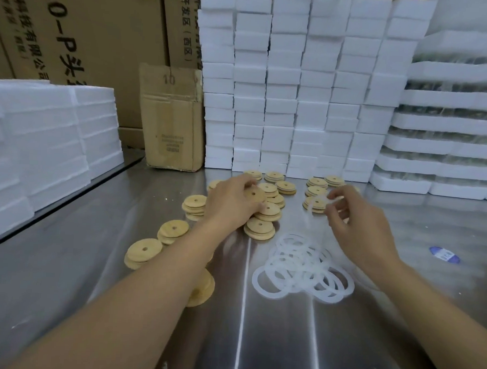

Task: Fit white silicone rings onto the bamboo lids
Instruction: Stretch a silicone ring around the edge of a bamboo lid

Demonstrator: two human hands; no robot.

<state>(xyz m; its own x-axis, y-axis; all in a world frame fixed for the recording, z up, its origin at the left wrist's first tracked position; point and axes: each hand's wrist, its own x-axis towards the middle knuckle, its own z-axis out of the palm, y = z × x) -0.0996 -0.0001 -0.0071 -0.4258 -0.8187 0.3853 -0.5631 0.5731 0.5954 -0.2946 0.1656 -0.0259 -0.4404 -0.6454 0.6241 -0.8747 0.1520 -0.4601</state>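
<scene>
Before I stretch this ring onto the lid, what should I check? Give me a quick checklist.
1. Lid held: left hand grips a bamboo lid: ok.
2. Ring held: right hand pinches a silicone ring: ok.
3. Only one ring pinched: cannot tell, it is blurred.
4. Ring lined up over the lid: not ok, they are apart.
5. Lid's seating side facing the ring: cannot tell.
6. Spare rings on the table near the right hand: ok.
</scene>
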